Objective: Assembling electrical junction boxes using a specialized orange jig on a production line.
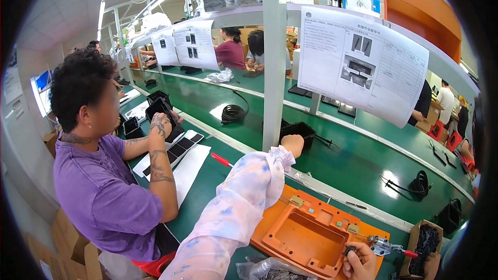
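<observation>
My left arm, in a pale floral sleeve, reaches forward across the bench. My left hand (293, 145) is curled at the near side of a black box-shaped housing (306, 133) with a black cable, beside the white post; its fingertips are hidden. At the lower right my right hand (361, 263) pinches a small black part (349, 250) between thumb and finger. It is at the right end of an orange fixture (272, 231) with a rectangular recess. A metal toggle clamp (383, 246) with a red-tipped handle is mounted beside that recess.
A white post (274, 62) rises in front of me. Coiled black cables (234, 114) lie on the green conveyor. A carton of black parts (425, 249) stands at right, a plastic bag (275, 269) below the fixture. A co-worker (104, 176) sits at left; a red pen (221, 159) lies between us.
</observation>
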Demonstrator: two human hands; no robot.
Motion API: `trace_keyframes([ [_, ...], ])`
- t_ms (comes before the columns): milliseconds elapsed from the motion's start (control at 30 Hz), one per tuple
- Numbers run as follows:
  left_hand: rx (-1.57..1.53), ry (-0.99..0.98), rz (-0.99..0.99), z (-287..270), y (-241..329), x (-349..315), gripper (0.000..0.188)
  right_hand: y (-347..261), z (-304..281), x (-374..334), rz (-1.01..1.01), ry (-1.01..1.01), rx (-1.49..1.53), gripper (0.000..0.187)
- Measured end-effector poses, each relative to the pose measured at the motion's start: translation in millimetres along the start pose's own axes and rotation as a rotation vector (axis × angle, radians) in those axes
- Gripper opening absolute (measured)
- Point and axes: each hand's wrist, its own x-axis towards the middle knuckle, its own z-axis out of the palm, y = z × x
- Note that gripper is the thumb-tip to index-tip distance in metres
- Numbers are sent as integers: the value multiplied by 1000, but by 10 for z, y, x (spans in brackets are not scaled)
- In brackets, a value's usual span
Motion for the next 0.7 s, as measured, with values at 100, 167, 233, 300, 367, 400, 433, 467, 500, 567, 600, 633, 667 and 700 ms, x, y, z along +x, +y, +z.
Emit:
trace_keyframes([
  [100, -53, 160, 139, -212, 52, -98, 20, 10, 6, -15, 5, 32, -1, 24],
  [167, -94, 232, 274, -489, 238, -295, 20, 12, -13, -15, 0, 57, 5, 24],
  [233, -188, 264, 351, -841, 411, -591, 19, 10, -16, -36, -6, 66, 8, 24],
  [300, -243, 345, 454, -1133, 551, -964, 15, 24, -56, -26, -43, 37, 23, 25],
  [367, -328, 348, 548, -1377, 688, -1357, 13, 71, -122, -25, -41, 67, 25, 26],
  [400, -325, 372, 600, -1458, 770, -1557, 22, 105, -169, -13, -49, 120, 64, 25],
  [433, -328, 394, 649, -1538, 800, -1748, 31, 119, -181, -6, -53, 177, 98, 25],
  [467, -330, 377, 658, -1656, 743, -1942, 33, 107, -138, 38, -89, 144, 77, 25],
  [500, -361, 344, 675, -1675, 697, -2087, 35, 79, -68, 84, -108, 190, 59, 25],
  [567, -323, 297, 704, -1690, 668, -2298, 36, 94, -70, 121, -165, 275, 125, 25],
  [600, -303, 254, 712, -1698, 669, -2381, 37, 83, -88, 125, -203, 288, 150, 25],
  [633, -278, 216, 719, -1666, 679, -2452, 37, 92, -94, 139, -244, 325, 187, 25],
  [667, -270, 176, 735, -1634, 691, -2495, 36, 77, -112, 133, -250, 352, 195, 25],
  [700, -293, 170, 760, -1584, 727, -2534, 36, 64, -135, 101, -257, 373, 204, 25],
])
